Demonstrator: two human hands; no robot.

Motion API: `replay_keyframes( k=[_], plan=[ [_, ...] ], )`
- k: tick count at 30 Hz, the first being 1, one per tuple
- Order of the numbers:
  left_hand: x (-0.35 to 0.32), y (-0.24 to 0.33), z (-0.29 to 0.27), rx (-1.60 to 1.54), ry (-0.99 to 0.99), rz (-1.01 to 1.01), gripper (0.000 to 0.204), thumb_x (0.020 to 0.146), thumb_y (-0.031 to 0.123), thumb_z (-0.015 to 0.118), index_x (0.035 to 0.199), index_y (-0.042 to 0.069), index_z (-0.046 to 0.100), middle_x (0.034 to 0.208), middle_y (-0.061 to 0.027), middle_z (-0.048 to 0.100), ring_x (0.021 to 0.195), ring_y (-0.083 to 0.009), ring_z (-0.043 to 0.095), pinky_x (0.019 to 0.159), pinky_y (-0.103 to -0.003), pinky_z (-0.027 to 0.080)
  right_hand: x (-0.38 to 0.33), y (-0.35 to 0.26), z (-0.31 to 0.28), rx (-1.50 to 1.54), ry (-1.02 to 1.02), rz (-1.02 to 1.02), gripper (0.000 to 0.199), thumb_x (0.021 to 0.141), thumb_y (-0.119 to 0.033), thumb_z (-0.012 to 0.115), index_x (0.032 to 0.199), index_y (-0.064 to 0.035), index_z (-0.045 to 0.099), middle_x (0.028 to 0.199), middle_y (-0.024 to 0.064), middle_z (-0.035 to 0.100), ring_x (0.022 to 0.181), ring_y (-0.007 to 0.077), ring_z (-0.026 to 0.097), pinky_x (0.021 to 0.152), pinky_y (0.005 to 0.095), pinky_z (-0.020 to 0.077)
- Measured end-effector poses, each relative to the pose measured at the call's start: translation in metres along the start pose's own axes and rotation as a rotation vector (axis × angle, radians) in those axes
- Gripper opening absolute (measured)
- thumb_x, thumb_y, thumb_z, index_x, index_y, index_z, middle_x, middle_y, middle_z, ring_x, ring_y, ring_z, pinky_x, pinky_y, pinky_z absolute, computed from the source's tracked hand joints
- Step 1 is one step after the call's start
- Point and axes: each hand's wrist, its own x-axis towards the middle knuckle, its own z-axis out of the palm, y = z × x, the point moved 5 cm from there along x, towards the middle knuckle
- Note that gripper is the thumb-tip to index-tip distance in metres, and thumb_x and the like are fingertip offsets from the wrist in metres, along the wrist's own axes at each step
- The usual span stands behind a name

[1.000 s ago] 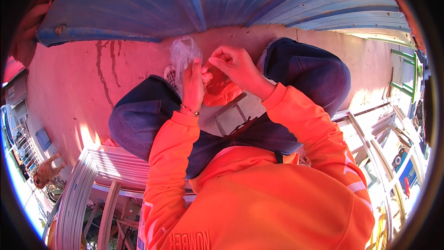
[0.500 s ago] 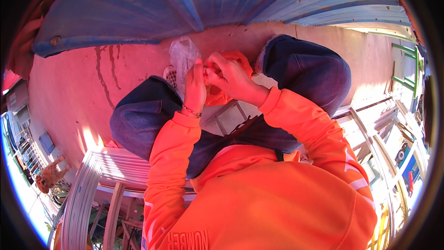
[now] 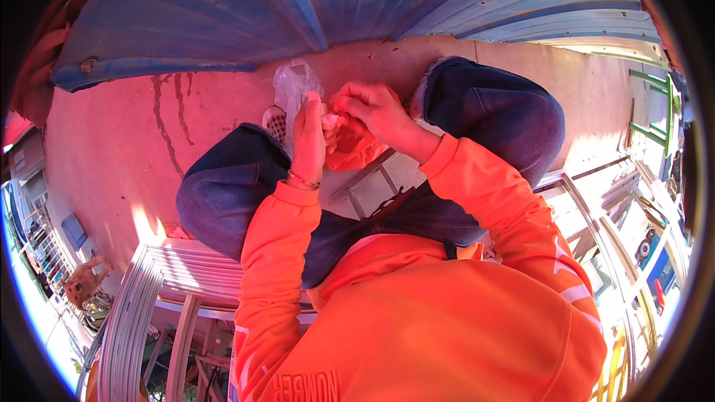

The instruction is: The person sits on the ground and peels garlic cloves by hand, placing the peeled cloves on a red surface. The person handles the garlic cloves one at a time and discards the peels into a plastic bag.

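Observation:
I sit with my knees apart in dark blue jeans, both orange sleeves reaching forward between them. My left hand point(image 3: 307, 138) is raised edge-on, with a clear plastic bag point(image 3: 292, 85) sticking up behind it. My right hand point(image 3: 375, 109) has its fingers curled, pinching a small pale piece point(image 3: 330, 120) right against the left palm. An orange crumpled bag or cloth point(image 3: 354, 150) hangs just under both hands. What lies inside it is hidden.
A blue corrugated metal sheet point(image 3: 357, 7) stands ahead above a reddish concrete floor point(image 3: 126, 149). Stacked pale metal frames point(image 3: 156, 290) lie at lower left, more frames point(image 3: 618, 201) at right. A green railing point(image 3: 652, 108) is far right. A dog point(image 3: 82, 283) stands far left.
My right hand has drawn closer to the left, and both hands have shifted slightly toward the right knee, closing over the small pale piece.

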Motion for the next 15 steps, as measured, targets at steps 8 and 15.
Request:
replay_keyframes(
  k=[8, 15],
  plan=[
    [0.005, -0.008, -0.003, 0.036, -0.032, 0.133, 0.032, 0.107, 0.042, 0.048, 0.104, 0.011, 0.049, 0.086, -0.0008, 0.061, 0.053, -0.0029, 0.039, 0.045, -0.020, 0.031, 0.003, 0.025, -0.020, -0.199, 0.155, 0.016, 0.034, 0.105, -0.024, 0.055, 0.081, -0.0005, 0.060, 0.064, 0.0005, 0.053, 0.056, 0.0064, 0.047, 0.050, 0.0255, 0.0381],
    [0.005, -0.012, 0.003, 0.197, -0.085, 0.337, 0.028, 0.110, 0.038, 0.041, 0.111, 0.011, 0.048, 0.085, -0.0001, 0.057, 0.053, -0.0053, 0.041, 0.047, -0.021, 0.033, -0.003, 0.006, -0.012, -0.556, 0.177, -0.046, 0.035, 0.097, -0.026, 0.064, 0.079, 0.0038, 0.061, 0.060, 0.0058, 0.050, 0.059, 0.0099, 0.045, 0.054, 0.0327, 0.0390]
  ],
)
